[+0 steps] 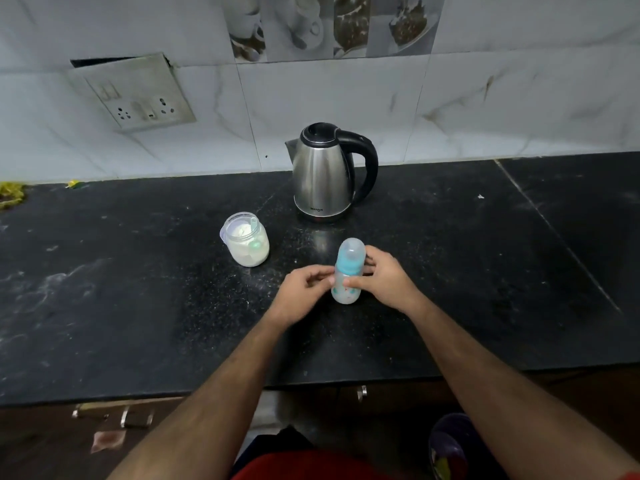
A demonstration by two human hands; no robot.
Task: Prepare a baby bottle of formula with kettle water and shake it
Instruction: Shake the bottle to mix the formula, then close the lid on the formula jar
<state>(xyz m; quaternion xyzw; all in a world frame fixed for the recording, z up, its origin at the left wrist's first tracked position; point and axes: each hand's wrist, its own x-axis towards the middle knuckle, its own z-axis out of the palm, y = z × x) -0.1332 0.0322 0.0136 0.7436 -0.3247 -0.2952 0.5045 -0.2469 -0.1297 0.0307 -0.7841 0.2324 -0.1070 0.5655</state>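
Head view: baby bottle (347, 271) upright between both hands (346, 284), gripped.

Black speckled tabletop (138, 306), pale dusty smears at left, seam line running diagonally at right. Marble-look tile wall (346, 105) behind, strip of picture tiles (329, 26) with cups up top. Grimy switch-and-socket plate (133, 93) on wall at left, top edge pulled away from tile. Yellow-green scraps (10, 195) at far left tabletop edge. Metal cabinet handles (136, 417) below front edge.
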